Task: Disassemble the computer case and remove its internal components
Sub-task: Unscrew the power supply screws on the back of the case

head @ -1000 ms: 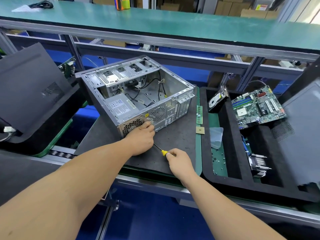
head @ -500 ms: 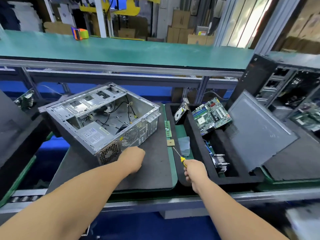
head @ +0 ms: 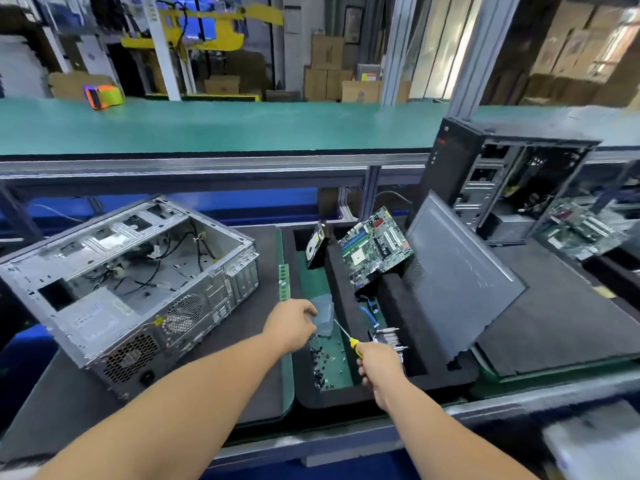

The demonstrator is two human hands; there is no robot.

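Case point(head: 131, 282) at 9 o'clock is largely gutted, motherboard point(head: 375, 249) already traybound at 1 o'clock, power supply point(head: 91, 322) remaining; my right hand point(head: 379, 363) grasps the screwdriver point(head: 349, 339), left hand point(head: 292, 323) grip indeterminable.

It was a factory disassembly line: long green benches point(head: 221, 126) on metal framing, foam trays point(head: 446, 379) holding a motherboard point(head: 375, 249), gutted cases point(head: 131, 282), and stacked cartons point(head: 327, 69) behind.
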